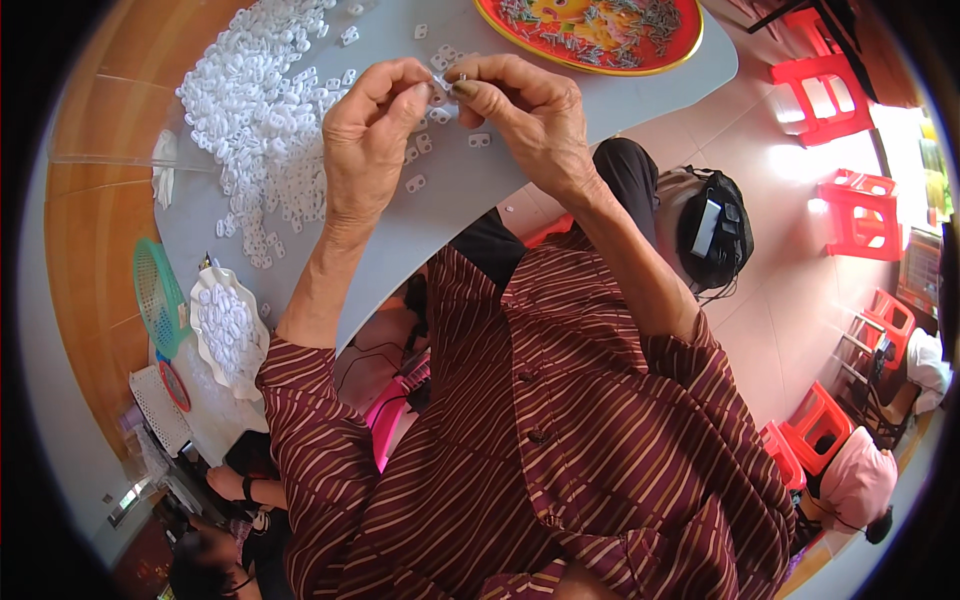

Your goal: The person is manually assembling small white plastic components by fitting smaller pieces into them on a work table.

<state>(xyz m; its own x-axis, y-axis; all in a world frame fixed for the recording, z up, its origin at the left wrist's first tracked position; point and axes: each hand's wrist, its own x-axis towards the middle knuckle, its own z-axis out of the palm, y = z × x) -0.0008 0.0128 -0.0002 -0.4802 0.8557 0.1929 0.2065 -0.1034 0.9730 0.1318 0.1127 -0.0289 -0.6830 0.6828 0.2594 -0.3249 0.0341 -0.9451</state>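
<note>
My left hand [368,130] is raised over the grey table, thumb and forefinger pinched on a small white two-holed plastic piece [438,90]. Close beside it, almost touching, my right hand [525,115] pinches a tiny metal pin [463,76]; most of the pin is hidden by the fingertips. Several loose white pieces [479,140] lie on the tabletop under and around both hands. A large heap of the same white pieces [250,110] spreads to the left of my left hand. Beyond my right hand, a red round tray [690,45] holds many small metal pins [640,30].
The grey table [440,190] curves toward my body. At left are a white scalloped dish [262,370] of white pieces, a green basket [158,295] and a white glove [164,165]. Red stools [825,100] and a black bag [715,230] are at right; other people sit nearby.
</note>
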